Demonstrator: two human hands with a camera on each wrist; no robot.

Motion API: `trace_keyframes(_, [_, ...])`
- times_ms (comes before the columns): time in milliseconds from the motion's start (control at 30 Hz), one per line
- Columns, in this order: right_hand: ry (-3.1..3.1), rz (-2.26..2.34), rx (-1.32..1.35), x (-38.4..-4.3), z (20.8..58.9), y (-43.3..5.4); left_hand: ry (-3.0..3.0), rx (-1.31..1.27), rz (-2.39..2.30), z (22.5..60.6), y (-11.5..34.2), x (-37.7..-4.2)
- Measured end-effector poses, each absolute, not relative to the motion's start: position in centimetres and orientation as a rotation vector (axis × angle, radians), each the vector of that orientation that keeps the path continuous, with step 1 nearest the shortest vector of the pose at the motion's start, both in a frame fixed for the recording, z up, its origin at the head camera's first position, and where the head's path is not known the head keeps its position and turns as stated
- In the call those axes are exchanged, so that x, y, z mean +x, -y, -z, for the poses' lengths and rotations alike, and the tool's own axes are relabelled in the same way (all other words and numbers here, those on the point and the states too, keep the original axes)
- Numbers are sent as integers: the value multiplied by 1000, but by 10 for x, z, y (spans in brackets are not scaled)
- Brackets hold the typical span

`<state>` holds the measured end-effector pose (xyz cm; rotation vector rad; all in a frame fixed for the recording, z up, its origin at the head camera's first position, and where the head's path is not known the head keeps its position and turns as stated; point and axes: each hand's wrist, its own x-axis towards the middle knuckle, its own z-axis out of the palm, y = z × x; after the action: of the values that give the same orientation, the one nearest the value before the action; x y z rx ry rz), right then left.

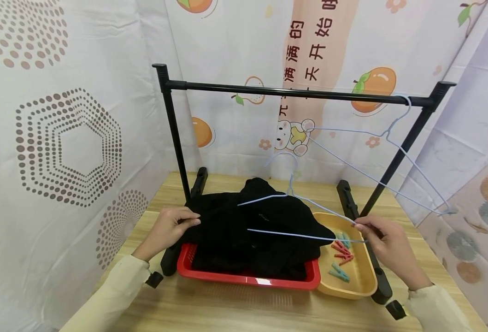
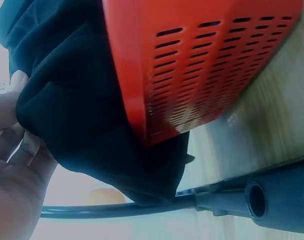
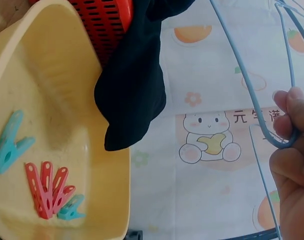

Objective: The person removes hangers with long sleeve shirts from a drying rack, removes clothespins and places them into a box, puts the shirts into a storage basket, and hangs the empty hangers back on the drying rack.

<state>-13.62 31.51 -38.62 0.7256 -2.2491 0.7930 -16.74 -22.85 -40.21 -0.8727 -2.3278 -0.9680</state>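
Observation:
My left hand (image 1: 169, 230) pinches an edge of a black garment (image 1: 264, 216), which lies heaped over a red basket (image 1: 244, 279). At the other side, my right hand (image 1: 389, 242) grips one end of a light-blue hanger (image 1: 291, 186), its hook pointing up. The hanger's far end disappears into the black cloth. In the left wrist view, thumb and fingers hold the fabric (image 2: 76, 100) beside the basket's slotted wall (image 2: 192, 75). The right wrist view has the fingers curled round the hanger's bent corner (image 3: 277, 142).
A black rack's crossbar (image 1: 289, 92) spans above, with a second blue hanger (image 1: 388, 131) hooked near its right end. Right of the basket, a yellow basin (image 1: 347, 294) holds several red clothespins (image 1: 342, 252) and teal clothespins (image 1: 340, 273). Black rack feet (image 1: 380, 290) stand on both sides.

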Motion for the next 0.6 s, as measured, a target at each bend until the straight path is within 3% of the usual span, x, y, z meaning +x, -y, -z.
trace_keyframes(600, [2245, -764, 612, -132, 385, -335, 2603, -898, 968, 411, 231, -162])
